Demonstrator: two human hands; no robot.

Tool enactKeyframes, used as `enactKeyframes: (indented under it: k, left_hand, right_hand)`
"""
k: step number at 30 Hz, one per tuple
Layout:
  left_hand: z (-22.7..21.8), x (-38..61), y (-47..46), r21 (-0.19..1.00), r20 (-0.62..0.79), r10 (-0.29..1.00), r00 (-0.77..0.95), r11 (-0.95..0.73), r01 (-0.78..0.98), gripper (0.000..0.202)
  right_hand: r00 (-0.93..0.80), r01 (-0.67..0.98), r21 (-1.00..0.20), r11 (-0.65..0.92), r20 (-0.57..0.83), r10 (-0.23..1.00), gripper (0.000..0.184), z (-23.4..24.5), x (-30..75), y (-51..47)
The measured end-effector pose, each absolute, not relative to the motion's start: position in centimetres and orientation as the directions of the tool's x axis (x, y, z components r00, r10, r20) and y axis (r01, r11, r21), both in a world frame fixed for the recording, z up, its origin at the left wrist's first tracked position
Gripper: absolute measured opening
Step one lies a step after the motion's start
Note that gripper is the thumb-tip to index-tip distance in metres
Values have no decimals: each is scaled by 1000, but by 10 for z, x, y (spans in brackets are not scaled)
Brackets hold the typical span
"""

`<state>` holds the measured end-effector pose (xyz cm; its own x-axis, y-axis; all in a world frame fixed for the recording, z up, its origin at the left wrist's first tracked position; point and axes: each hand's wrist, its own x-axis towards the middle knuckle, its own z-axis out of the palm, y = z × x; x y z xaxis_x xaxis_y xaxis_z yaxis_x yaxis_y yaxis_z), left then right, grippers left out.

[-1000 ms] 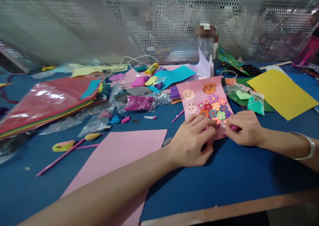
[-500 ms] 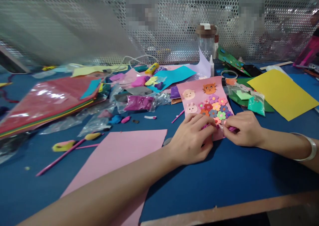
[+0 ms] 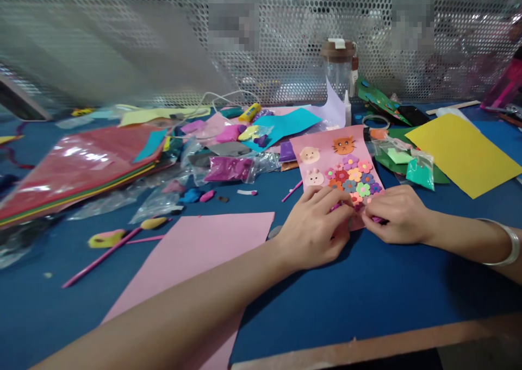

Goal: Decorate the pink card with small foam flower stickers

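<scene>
Reaching in from the lower edge and the right, the person's two hands meet over the lower part of a pink card (image 3: pixel 324 142), which lies right of centre in the frame. It bears animal faces (image 3: pixel 345 145) and a cluster of clay-like flowers (image 3: pixel 354 174). The left hand (image 3: pixel 314 229) covers the card's lower left, fingers bent and close together; their tips are hidden, so what they pinch cannot be told. The right hand (image 3: pixel 395 212) has thumb and forefinger drawn together at the lower right edge, near a purple piece (image 3: pixel 378 219); whether they grip it cannot be told.

Near the middle, a clear bag (image 3: pixel 229 169) contains a magenta lump. Right of the card, another small bag (image 3: pixel 421 173) holds green material. At the left, a big glossy packet (image 3: pixel 81 158) shows red on top, with yellow and green layers along its edge. At the upper centre-right stands a see-through tumbler (image 3: pixel 337 68) with a brown lid; its contents cannot be made out.

Compared with one second ago, the right hand sits slightly lower in the frame and its fingertips are closer to those of the left hand. The left hand is in nearly the same place, and the bags, packet and tumbler are unchanged.
</scene>
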<state>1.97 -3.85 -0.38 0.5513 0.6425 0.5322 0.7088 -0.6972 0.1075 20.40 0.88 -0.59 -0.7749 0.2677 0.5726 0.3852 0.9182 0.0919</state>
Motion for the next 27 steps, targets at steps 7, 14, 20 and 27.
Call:
enactKeyframes:
  k: [7, 14, 20, 27]
  left_hand:
    - [-5, 20, -38, 109, 544, 635, 548, -702, 704, 18]
    - [-4, 20, -39, 106, 593, 615, 520, -700, 706, 16]
    - [-3, 20, -39, 111, 600, 613, 514, -700, 706, 14]
    - [-3, 19, -39, 113, 592, 616, 520, -702, 703, 14]
  right_hand:
    - [-797, 371, 177, 911, 565, 215, 26, -5, 204, 8]
    - [-832, 354, 210, 911, 516, 204, 28, -2, 205, 7]
    - [-877, 318, 319, 893, 458, 148, 24, 3, 206, 4]
    - [-898, 300, 369, 880, 421, 129, 24, 6, 206, 2]
